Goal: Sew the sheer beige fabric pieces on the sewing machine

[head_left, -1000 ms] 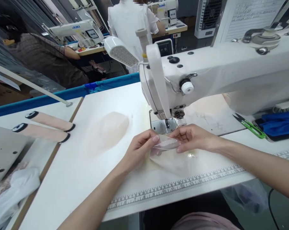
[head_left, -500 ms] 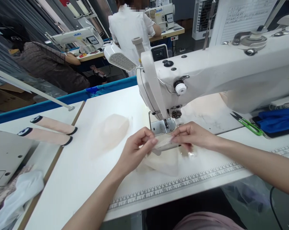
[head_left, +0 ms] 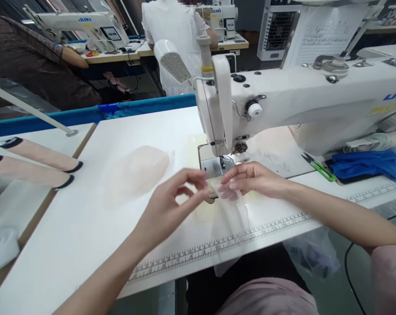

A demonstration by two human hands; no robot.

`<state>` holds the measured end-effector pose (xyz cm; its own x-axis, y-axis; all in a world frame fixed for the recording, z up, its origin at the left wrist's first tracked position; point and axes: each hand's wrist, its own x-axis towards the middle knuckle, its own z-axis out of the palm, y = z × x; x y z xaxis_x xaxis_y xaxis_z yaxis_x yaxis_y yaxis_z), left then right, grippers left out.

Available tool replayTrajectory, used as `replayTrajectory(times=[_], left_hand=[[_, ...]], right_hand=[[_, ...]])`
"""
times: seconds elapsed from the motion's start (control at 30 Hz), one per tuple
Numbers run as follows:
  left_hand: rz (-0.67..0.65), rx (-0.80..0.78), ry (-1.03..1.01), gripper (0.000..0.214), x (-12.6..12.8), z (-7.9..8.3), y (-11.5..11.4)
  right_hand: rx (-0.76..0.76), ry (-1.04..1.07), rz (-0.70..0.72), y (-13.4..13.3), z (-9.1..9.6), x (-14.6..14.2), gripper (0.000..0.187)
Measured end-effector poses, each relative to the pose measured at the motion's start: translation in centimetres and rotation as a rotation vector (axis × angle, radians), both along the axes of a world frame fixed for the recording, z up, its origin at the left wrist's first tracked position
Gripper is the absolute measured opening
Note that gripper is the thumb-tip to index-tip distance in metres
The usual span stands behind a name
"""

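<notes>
My right hand [head_left: 247, 180] pinches a piece of thin, sheer pale fabric [head_left: 230, 210], which hangs down in front of the sewing machine [head_left: 270, 100] toward the table's front edge. To its left, my left hand [head_left: 181, 192] has its fingers parted, with a gap between thumb and forefinger and nothing visible in them. Both hands are just before the machine's needle plate [head_left: 214, 166] and presser foot. A flat sheet of sheer beige fabric [head_left: 145, 168] lies on the white table left of the machine.
Two peach thread cones [head_left: 37, 155] lie at the left. Green-handled thread snips [head_left: 321, 168] and a blue cloth [head_left: 366, 164] are at the right. A printed ruler [head_left: 217, 247] runs along the front edge. Two people sit at machines beyond the blue edging.
My left hand has let go of the fabric and opened, moving slightly left. The right hand keeps the fabric, which now hangs down. The camera view has shifted to the right.
</notes>
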<state>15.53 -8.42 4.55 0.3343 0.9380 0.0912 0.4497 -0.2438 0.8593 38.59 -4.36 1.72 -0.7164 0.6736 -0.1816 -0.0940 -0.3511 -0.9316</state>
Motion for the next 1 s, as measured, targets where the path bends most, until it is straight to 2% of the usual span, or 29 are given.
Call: replayTrajectory(times=[0.03, 0.1, 0.17, 0.27, 0.43, 0.57, 0.67, 0.73, 0.77, 0.83, 0.9, 1.0], left_hand=[[0.010, 0.002, -0.018, 0.034, -0.2, -0.2, 0.8], [-0.144, -0.126, -0.050, 0.055, 0.0, -0.6, 2.1], [-0.293, -0.284, -0.072, 0.052, 0.2, -0.8, 2.7], [-0.322, -0.401, -0.067, 0.038, -0.2, -0.5, 2.6], [-0.178, -0.512, -0.094, 0.014, -4.0, -0.2, 0.1], [0.089, -0.482, -0.281, 0.022, -8.2, -0.8, -2.5], [0.291, -0.402, -0.432, 0.028, -11.1, -1.0, -2.8], [0.399, -0.296, -0.442, 0.027, -12.8, -0.6, -1.3], [0.436, -0.227, -0.418, 0.026, -13.6, -0.3, -0.2], [0.468, -0.086, -0.331, 0.025, -14.9, 0.3, 2.8], [0.447, 0.007, -0.154, 0.026, -15.8, 0.6, 6.1], [0.402, 0.026, 0.050, 0.029, -16.8, -0.2, 10.2]], right_hand=[[0.003, -0.005, 0.005, -0.1, 0.2, -0.2, 0.020], [0.001, -0.026, 0.007, -0.2, 0.5, -0.6, 0.018], [0.000, -0.056, 0.004, -0.4, 0.7, -1.0, 0.018], [0.031, -0.058, 0.004, -0.8, 1.0, -1.3, 0.017], [0.187, -0.087, 0.005, -1.7, 1.5, -2.8, 0.011], [0.307, -0.119, 0.053, -2.2, 1.6, -5.7, 0.016], [0.523, -0.131, 0.048, -1.7, 1.7, -8.9, 0.029], [0.711, -0.126, -0.023, -0.6, 1.9, -11.3, 0.034], [0.758, -0.123, -0.052, 0.1, 2.0, -12.5, 0.038], [0.725, -0.106, -0.066, 1.8, 2.0, -14.6, 0.048], [0.620, -0.106, -0.083, 3.6, 1.6, -16.3, 0.060], [0.526, -0.140, -0.121, 5.9, 0.4, -17.9, 0.074]])
